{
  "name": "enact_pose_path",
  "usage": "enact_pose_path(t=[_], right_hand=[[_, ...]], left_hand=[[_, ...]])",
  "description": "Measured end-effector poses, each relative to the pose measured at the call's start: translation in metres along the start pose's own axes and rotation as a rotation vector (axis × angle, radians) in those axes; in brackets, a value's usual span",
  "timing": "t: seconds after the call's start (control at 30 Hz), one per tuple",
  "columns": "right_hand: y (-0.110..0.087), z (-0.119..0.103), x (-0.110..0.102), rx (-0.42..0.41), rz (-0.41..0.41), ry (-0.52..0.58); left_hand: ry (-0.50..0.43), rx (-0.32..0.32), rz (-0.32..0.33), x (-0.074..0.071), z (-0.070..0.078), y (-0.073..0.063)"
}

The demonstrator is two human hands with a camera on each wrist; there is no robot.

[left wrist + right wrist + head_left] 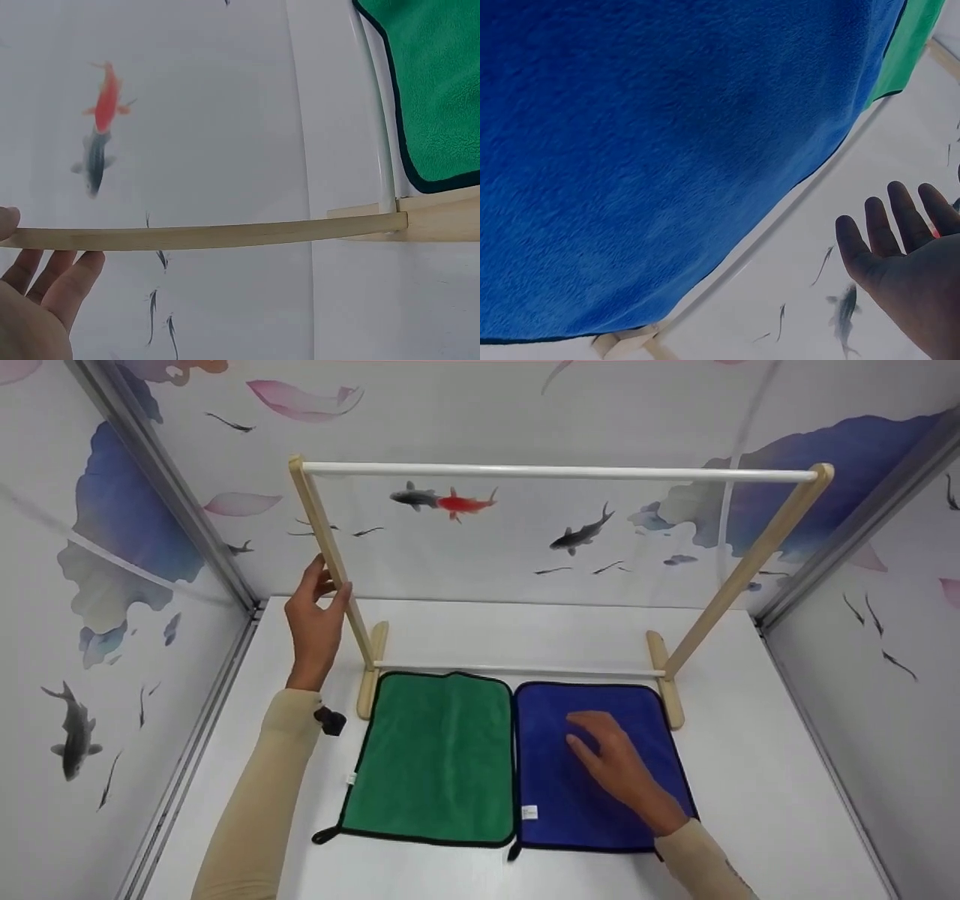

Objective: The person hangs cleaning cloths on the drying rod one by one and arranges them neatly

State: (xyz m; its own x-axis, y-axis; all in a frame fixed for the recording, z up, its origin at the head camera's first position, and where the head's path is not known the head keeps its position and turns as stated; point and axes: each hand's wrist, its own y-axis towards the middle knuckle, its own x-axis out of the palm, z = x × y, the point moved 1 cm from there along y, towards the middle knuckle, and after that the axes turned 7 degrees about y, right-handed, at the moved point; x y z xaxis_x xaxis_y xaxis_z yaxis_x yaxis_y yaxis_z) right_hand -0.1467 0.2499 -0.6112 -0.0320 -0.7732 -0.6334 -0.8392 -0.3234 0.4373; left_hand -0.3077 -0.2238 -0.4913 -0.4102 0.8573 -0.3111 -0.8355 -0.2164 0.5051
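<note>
at centre left, the left hand pinches the upright wooden post, seemingly to steady it, while the right hand, holding nothing, hovers over the flat blue cloth at lower right.

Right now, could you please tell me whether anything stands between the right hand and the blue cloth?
Nothing visible does: the right hand is over the blue cloth, with no object seen between them. The left hand holds the rack's wooden post, away from that cloth.
</note>
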Motion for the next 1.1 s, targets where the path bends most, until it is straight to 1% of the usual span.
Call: enact_pose_path(t=[0.13, 0.27, 0.33, 0.4, 0.57, 0.7, 0.87, 1.1], right_hand=[[0.003, -0.002, 0.004, 0.003, -0.015, 0.014], [0.007, -0.004, 0.007, 0.03, -0.022, 0.047], [0.009, -0.004, 0.008, 0.041, -0.028, 0.059], [0.012, -0.004, 0.01, 0.055, -0.034, 0.076], [0.02, -0.003, 0.014, 0.053, -0.039, 0.098], [0.024, -0.004, 0.018, 0.037, -0.054, 0.09], [0.029, -0.008, 0.025, 0.039, -0.091, 0.097], [0.033, -0.012, 0.035, -0.002, -0.098, 0.111]], left_hand=[[-0.012, 0.01, 0.03, 0.002, 0.004, -0.002], [-0.041, 0.024, 0.036, 0.0, 0.019, -0.007], [-0.042, 0.034, 0.039, -0.002, 0.027, -0.01], [-0.044, 0.04, 0.045, -0.003, 0.032, -0.012], [-0.051, 0.048, 0.058, -0.004, 0.032, -0.013], [-0.059, 0.03, 0.053, -0.005, 0.032, -0.015], [-0.072, 0.011, 0.061, -0.006, 0.032, -0.016], [-0.036, 0.033, 0.063, -0.004, 0.031, -0.014]])
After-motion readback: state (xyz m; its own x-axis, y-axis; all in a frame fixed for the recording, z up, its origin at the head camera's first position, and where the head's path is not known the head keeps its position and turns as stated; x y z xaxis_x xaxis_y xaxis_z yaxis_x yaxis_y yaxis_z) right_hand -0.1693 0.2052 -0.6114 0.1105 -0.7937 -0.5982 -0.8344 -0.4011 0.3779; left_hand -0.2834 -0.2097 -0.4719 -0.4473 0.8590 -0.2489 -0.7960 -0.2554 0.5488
